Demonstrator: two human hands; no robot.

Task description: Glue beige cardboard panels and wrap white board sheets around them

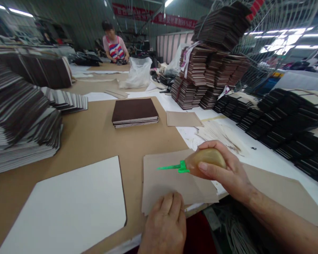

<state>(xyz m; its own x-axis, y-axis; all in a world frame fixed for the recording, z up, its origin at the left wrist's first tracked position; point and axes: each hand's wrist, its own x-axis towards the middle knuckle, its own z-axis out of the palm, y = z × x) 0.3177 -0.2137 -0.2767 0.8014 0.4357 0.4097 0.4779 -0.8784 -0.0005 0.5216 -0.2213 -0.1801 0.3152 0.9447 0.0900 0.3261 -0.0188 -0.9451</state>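
Observation:
My right hand (222,165) is wrapped round a soft amber squeeze bottle (206,160), held on its side. The bottle's thin green nozzle (172,167) points left, above a small stack of beige sheets (161,180) at the table's front edge. My left hand (165,222) is at the near edge of those sheets, its fingers bent and close together over them; the thumb is hidden. To the left, a white panel with dark edges and cut corners (76,208) lies flat on the brown board.
Behind the sheets lies a short stack of dark brown panels (135,110). Tall panel piles stand at left (21,116) and back right (201,67). Black bundles (288,120) line the right. A loose beige piece (184,119) lies mid-table. Another person (115,47) works at the far end.

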